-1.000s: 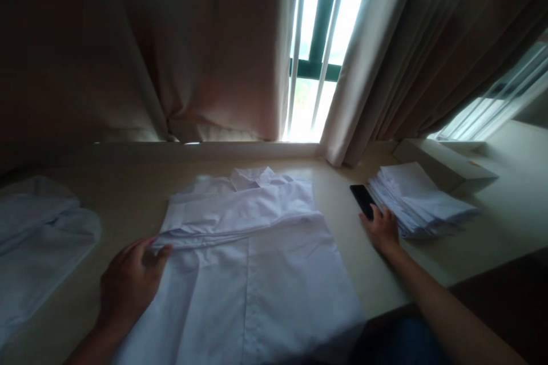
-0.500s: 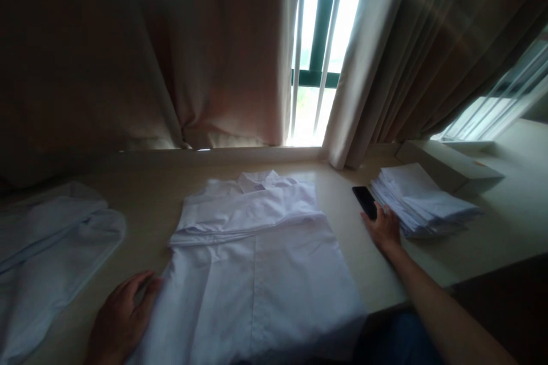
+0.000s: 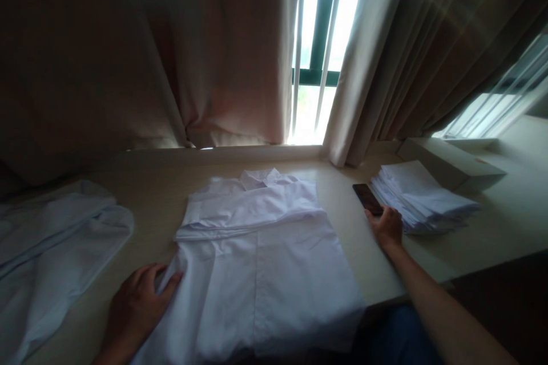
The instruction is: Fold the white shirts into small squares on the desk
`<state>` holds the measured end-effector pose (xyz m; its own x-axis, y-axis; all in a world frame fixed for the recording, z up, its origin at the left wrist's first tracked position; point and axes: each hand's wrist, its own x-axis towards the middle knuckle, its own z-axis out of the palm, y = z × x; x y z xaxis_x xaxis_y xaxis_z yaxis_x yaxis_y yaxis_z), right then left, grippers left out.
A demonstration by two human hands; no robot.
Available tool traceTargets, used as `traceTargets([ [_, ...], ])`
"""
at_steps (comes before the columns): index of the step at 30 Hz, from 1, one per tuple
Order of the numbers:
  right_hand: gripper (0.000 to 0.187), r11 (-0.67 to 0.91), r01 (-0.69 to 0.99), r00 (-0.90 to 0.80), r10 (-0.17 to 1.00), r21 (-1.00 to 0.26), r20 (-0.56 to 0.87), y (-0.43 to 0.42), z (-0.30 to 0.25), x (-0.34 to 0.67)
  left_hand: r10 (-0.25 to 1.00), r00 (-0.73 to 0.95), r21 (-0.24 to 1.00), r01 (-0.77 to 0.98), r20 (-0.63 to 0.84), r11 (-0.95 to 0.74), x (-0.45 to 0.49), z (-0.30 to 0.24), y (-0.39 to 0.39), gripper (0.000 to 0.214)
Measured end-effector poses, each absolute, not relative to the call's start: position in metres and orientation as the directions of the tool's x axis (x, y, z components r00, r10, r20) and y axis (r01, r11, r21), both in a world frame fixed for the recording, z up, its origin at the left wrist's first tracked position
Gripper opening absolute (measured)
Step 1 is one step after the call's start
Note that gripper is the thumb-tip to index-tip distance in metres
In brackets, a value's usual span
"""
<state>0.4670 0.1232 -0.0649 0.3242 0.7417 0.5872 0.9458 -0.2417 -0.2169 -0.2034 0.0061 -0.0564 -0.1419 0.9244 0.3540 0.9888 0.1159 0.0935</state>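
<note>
A white collared shirt (image 3: 261,262) lies on the table in front of me, its upper part folded across and its collar toward the window. At the shirt's left edge rests my left hand (image 3: 139,302), thumb apart from the fingers and lying on the cloth; the hand is open. Off to the right, my right hand (image 3: 387,228) is closed round the near end of a black phone (image 3: 366,198), which lies on the table. Beside that hand is a stack of folded white cloth or paper (image 3: 422,191); which of these I cannot tell.
More white cloth (image 3: 68,256) lies on the left of the table (image 3: 149,194). A pale box (image 3: 454,162) stands at the back right. Brown curtains (image 3: 231,57) hang behind the table beside a barred window (image 3: 319,45). The table's front edge runs along the lower right.
My left hand has moved right and up, its thumb now further onto the shirt. The fingers of my right hand have closed round the phone's near end, and the phone has turned slightly.
</note>
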Motion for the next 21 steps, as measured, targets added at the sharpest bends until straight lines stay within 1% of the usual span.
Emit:
traceTargets([
  [3, 0.063, -0.271, 0.940, 0.341, 0.746, -0.207, 0.572, 0.1227, -0.0632, 0.4659, 0.926, -0.147, 0.068, 0.989, 0.347, 0.131, -0.2030, -0.0553, 0.0054, 0.044],
  [10, 0.063, -0.371, 0.918, 0.390, 0.777, -0.142, 0.493, 0.1220, -0.0614, 0.4640, 0.925, -0.151, 0.073, 0.988, 0.349, 0.134, -0.2027, -0.0547, 0.0054, 0.043],
  [18, 0.054, -0.357, 0.927, 0.366, 0.808, -0.111, 0.461, 0.1184, -0.0631, 0.4597, 0.921, -0.185, 0.107, 0.982, 0.343, 0.157, -0.1998, -0.0530, 0.0059, 0.041],
  [21, 0.053, -0.362, 0.926, 0.367, 0.807, -0.103, 0.462, 0.1187, -0.0629, 0.4587, 0.920, -0.190, 0.118, 0.980, 0.344, 0.158, -0.2004, -0.0541, 0.0062, 0.039],
])
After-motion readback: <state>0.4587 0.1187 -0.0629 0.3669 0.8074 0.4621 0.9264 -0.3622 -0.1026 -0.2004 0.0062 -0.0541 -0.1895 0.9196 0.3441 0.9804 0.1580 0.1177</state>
